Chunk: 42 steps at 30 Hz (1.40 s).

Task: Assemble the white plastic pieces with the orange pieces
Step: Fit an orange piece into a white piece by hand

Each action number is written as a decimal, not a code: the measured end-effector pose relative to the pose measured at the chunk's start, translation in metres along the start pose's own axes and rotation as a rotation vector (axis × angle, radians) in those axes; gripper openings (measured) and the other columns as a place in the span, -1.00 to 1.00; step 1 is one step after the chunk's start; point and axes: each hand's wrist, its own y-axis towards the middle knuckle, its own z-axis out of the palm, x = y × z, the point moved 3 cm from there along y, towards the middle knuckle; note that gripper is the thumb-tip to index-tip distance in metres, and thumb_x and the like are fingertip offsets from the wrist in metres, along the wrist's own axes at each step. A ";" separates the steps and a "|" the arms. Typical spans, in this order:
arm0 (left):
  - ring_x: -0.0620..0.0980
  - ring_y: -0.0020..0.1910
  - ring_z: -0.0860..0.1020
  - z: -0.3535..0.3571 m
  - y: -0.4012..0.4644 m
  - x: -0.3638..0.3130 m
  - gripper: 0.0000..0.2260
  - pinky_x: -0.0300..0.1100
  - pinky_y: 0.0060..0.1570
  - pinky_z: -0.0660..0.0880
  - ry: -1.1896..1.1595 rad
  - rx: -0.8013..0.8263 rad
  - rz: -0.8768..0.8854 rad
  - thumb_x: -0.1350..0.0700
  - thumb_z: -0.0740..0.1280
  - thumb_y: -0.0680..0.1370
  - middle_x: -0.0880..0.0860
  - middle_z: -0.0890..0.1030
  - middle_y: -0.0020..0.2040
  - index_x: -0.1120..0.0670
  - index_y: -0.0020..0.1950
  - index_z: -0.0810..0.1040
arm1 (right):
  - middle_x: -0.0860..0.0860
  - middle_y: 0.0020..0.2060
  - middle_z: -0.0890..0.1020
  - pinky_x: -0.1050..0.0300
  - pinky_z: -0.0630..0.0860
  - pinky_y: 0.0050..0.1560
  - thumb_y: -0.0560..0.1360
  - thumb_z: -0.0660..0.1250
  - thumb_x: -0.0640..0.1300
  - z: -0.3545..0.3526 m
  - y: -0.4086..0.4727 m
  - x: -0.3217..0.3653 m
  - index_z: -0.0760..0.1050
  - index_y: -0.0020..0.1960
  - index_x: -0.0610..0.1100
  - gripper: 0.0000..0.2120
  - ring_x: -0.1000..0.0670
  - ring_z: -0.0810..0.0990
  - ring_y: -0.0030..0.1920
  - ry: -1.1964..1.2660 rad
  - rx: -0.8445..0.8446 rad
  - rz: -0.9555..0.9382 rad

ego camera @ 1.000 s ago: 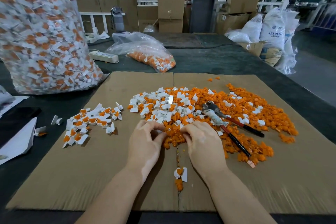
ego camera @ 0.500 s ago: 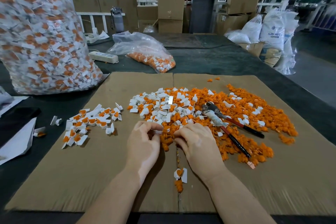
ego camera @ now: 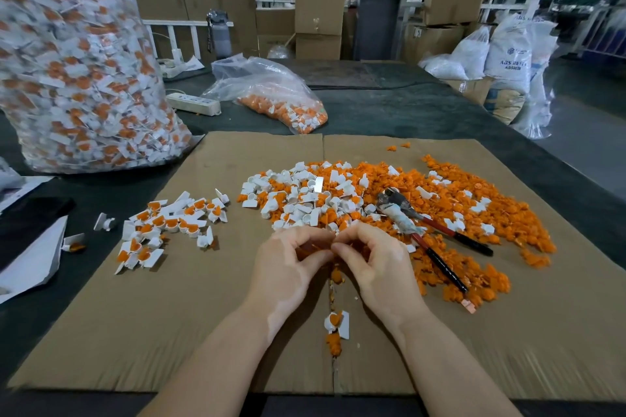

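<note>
Curled fingertips are meeting above the cardboard sheet (ego camera: 203,298), the left hand (ego camera: 288,267) and right hand (ego camera: 376,264) pinching something small between them; the hands are hiding it, only an orange sliver showing. Just beyond, glossy white plastic pieces (ego camera: 305,200) are mingling with orange pieces (ego camera: 474,213). Red-handled pliers (ego camera: 423,230) are lying across the heap.
</note>
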 end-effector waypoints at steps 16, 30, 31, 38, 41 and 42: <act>-0.18 0.02 0.30 0.001 -0.007 0.001 -0.82 -0.21 0.06 0.16 0.351 0.167 0.127 0.11 0.40 0.45 -0.28 0.40 -0.14 -0.20 -0.10 0.65 | 0.00 -0.17 0.62 0.13 0.54 -0.05 0.47 0.35 -0.33 -0.006 -0.001 -0.002 0.60 -0.08 -0.18 -0.90 0.02 0.57 -0.07 -0.139 -0.210 -0.043; -0.10 0.03 0.43 -0.012 -0.002 0.010 -0.87 -0.24 -0.02 0.32 -0.034 0.021 -0.013 0.04 0.34 0.51 -0.15 0.50 -0.05 -0.21 -0.13 0.57 | 0.08 -0.16 0.61 0.21 0.54 -0.02 0.43 0.39 -0.32 -0.003 -0.004 0.004 0.61 -0.05 -0.14 -0.86 0.13 0.56 -0.09 -0.054 -0.104 -0.140; -0.10 0.03 0.44 -0.012 -0.002 0.010 -0.88 -0.23 -0.02 0.33 -0.044 0.016 -0.010 0.04 0.35 0.51 -0.15 0.51 -0.06 -0.21 -0.14 0.57 | 0.07 -0.15 0.62 0.20 0.54 -0.02 0.43 0.41 -0.30 -0.002 -0.004 0.005 0.61 -0.03 -0.14 -0.86 0.12 0.57 -0.09 -0.034 -0.078 -0.142; -0.03 0.01 0.50 -0.009 -0.001 0.008 -0.81 -0.05 0.02 0.45 -0.083 0.014 0.040 0.09 0.37 0.50 -0.13 0.55 -0.11 -0.26 -0.15 0.60 | 0.10 -0.21 0.61 0.34 0.49 -0.12 0.45 0.40 -0.27 -0.001 -0.002 0.004 0.59 -0.06 -0.11 -0.89 0.15 0.56 -0.15 0.131 -0.014 -0.042; -0.04 0.05 0.47 -0.005 0.001 0.008 -0.84 -0.16 0.08 0.40 -0.061 0.042 0.042 0.08 0.35 0.51 -0.13 0.55 -0.08 -0.19 -0.06 0.62 | 0.15 -0.23 0.60 0.33 0.51 -0.16 0.47 0.37 -0.26 -0.001 -0.001 0.003 0.55 -0.06 -0.05 -0.87 0.15 0.58 -0.17 0.160 -0.054 -0.021; -0.06 0.06 0.46 -0.004 0.003 0.007 -0.86 -0.29 0.08 0.35 -0.034 0.042 0.053 0.08 0.35 0.52 -0.14 0.55 -0.08 -0.18 -0.04 0.62 | 0.15 -0.23 0.60 0.31 0.53 -0.15 0.48 0.36 -0.25 -0.001 -0.001 0.001 0.55 -0.05 -0.03 -0.87 0.14 0.58 -0.17 0.156 -0.079 -0.011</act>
